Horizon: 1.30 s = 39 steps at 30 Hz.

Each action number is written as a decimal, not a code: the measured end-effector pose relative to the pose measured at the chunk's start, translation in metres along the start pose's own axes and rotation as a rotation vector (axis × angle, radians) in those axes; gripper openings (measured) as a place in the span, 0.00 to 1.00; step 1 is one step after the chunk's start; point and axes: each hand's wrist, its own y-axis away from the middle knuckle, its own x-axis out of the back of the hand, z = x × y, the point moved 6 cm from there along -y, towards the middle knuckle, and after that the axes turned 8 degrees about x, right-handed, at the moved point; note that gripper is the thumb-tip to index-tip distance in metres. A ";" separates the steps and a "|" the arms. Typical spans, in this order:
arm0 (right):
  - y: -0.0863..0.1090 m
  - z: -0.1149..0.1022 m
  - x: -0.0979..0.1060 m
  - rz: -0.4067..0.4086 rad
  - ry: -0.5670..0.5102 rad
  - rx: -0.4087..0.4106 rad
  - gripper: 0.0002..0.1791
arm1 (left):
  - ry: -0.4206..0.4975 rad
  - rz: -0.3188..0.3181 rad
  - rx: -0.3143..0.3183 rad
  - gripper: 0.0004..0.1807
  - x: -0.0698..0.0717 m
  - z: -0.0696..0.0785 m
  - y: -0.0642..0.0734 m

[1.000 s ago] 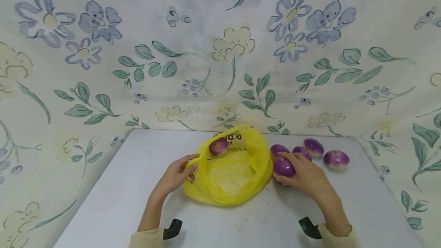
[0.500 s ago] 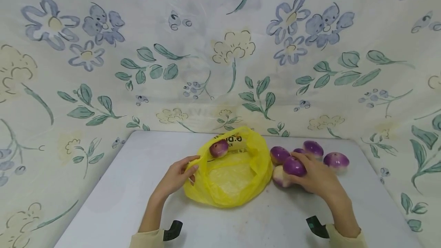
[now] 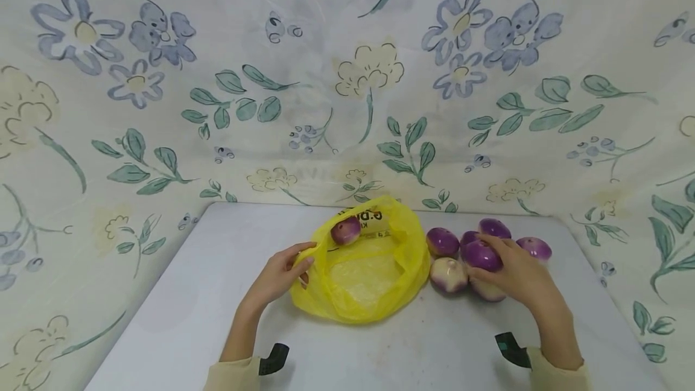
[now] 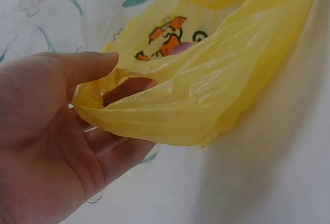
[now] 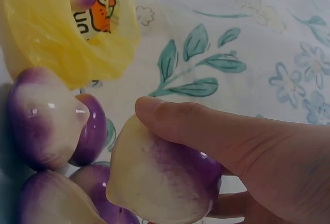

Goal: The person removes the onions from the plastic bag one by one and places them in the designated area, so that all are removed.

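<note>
My left hand (image 3: 278,275) pinches the left rim of a yellow plastic bag (image 3: 361,291), its thumb over the edge in the left wrist view. The bag's mouth faces up, and one purple-and-white turnip (image 3: 345,231) lies inside, near the printed back wall. To the right of the bag, my right hand (image 3: 523,273) grips another turnip (image 5: 165,177), thumb on one side and fingers behind it. In the head view the gripped turnip overlaps a pale-bottomed turnip (image 3: 488,290) below it. A turnip with its white side up (image 3: 449,275) sits beside the bag.
More turnips stand close around the right hand: one by the bag (image 3: 442,242), one at the back (image 3: 494,228) and one at the far right (image 3: 534,248). All rest on a white table (image 3: 179,294). A floral cloth (image 3: 304,131) hangs behind the table's rear edge.
My right hand has moved the gripped turnip to the right, away from the bag, uncovering the white-sided turnip beside it. The left hand stays at the bag's rim.
</note>
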 end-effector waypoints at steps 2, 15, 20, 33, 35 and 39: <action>0.001 0.004 0.001 -0.014 -0.001 -0.015 0.48 | 0.001 -0.003 0.006 0.22 -0.001 0.001 0.000; 0.007 0.021 0.010 -0.009 -0.019 -0.047 0.49 | -0.009 -0.008 -0.002 0.22 -0.001 0.002 0.000; 0.010 0.027 0.012 -0.023 -0.025 -0.072 0.50 | -0.003 -0.010 0.003 0.22 -0.002 0.001 -0.001; 0.015 0.056 0.010 -0.032 -0.069 -0.123 0.51 | -0.007 -0.007 0.008 0.22 -0.003 0.001 -0.002; 0.016 0.061 0.011 -0.028 -0.076 -0.128 0.51 | -0.012 -0.006 0.009 0.22 -0.003 0.001 -0.002; 0.019 0.069 0.010 -0.034 -0.082 -0.140 0.47 | -0.016 -0.011 0.001 0.23 -0.003 0.003 0.000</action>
